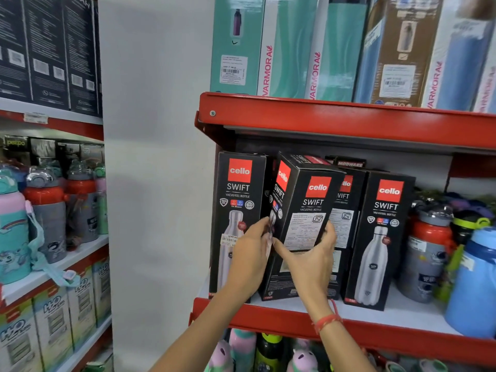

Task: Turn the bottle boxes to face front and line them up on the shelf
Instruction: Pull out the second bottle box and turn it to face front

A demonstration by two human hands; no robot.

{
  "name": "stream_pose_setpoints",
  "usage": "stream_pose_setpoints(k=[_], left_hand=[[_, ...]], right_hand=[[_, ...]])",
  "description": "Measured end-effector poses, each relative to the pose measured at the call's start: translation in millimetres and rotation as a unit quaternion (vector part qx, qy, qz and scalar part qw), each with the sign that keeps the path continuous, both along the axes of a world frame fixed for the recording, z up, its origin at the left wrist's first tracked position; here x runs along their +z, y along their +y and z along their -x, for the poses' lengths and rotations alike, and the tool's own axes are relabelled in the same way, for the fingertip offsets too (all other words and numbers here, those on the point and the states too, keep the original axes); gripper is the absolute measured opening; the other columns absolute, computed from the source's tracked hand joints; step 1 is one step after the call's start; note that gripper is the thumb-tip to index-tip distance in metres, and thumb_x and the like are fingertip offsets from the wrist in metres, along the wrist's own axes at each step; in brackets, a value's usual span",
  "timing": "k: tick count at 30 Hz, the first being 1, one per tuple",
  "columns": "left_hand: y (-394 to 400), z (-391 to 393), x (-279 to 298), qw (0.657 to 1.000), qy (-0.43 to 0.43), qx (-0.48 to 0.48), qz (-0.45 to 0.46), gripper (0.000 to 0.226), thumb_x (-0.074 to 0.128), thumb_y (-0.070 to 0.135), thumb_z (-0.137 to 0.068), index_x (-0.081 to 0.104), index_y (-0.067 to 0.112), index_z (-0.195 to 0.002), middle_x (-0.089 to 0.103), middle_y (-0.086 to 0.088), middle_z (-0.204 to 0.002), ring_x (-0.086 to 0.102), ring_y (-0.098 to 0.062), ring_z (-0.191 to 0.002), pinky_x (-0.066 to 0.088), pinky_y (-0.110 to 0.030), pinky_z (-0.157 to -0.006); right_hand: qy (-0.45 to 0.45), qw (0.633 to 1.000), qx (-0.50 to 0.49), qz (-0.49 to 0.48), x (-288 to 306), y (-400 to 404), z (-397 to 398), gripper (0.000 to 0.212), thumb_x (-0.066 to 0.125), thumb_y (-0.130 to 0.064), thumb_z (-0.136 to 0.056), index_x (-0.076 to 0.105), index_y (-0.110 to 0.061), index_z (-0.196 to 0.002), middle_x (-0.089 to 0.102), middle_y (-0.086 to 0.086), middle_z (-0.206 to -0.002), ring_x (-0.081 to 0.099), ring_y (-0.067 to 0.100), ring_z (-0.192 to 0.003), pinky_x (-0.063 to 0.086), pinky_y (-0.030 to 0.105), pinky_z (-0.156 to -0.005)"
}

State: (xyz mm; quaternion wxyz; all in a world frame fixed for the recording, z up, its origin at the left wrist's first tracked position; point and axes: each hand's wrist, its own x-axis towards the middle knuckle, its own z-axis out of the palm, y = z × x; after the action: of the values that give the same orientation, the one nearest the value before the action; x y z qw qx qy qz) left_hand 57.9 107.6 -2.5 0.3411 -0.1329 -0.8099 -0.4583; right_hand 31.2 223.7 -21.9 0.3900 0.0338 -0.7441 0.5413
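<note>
Tilted box [300, 224]: second from left on shelf [375, 318], between front-facing left box [239, 218] and third box [346, 226]. Long axis near upright, top leaning left toward left box; corner edge toward me, label panel angled right, bottle face angled left. My left hand [249, 261] has fingers curled on its left face; right hand [311, 259] fingers wrapped across label panel. Both hold it. Risk, I judge: twisting while tilted knocks left box or drags base off shelf lip.

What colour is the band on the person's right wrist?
Red, a thin wristband on the right hand, seen in the head view.
</note>
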Motion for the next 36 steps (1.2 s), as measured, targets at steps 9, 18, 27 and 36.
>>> stream_pose_setpoints(k=[9,18,27,36], left_hand=[[2,-13,11,0.979,-0.091,-0.178,-0.040,0.080,0.057,0.043,-0.084,0.014,0.023,-0.149,0.031,0.002,-0.155,0.026,0.001,-0.137,0.024,-0.028,-0.115],[-8,-70,45,0.954,-0.089,-0.284,0.017,0.052,0.071,0.034,-0.080,0.045,0.035,-0.125,0.064,0.027,-0.117,0.059,0.004,-0.110,0.048,-0.006,-0.082],[14,-57,41,0.980,-0.075,-0.186,0.017,0.071,0.062,0.038,-0.085,0.023,0.031,-0.144,0.056,0.014,-0.134,0.051,-0.003,-0.123,0.043,-0.029,-0.104],[19,-13,21,0.995,-0.084,-0.053,0.032,0.077,0.063,0.021,-0.089,0.014,0.020,-0.149,0.059,-0.005,-0.132,0.056,-0.022,-0.118,0.042,-0.026,-0.091]], right_hand=[[0.070,0.991,0.113,0.035,13,51,-47,0.115,0.088,-0.048,-0.049,0.025,-0.029,-0.143,0.048,-0.006,-0.137,0.049,0.003,-0.120,0.047,0.042,-0.102],[0.037,0.937,0.340,-0.070,61,104,-80,0.109,0.089,-0.035,-0.054,0.030,-0.045,-0.144,0.052,-0.018,-0.137,0.049,0.009,-0.129,0.050,0.039,-0.100],[-0.055,0.914,0.352,-0.193,84,121,-61,0.090,0.075,-0.031,-0.079,0.019,-0.044,-0.148,0.036,-0.028,-0.149,0.043,0.002,-0.134,0.038,0.040,-0.112],[-0.076,0.930,0.312,-0.182,53,96,-12,0.074,0.064,-0.014,-0.089,0.026,-0.035,-0.149,0.047,-0.022,-0.142,0.055,-0.005,-0.120,0.046,0.037,-0.106]])
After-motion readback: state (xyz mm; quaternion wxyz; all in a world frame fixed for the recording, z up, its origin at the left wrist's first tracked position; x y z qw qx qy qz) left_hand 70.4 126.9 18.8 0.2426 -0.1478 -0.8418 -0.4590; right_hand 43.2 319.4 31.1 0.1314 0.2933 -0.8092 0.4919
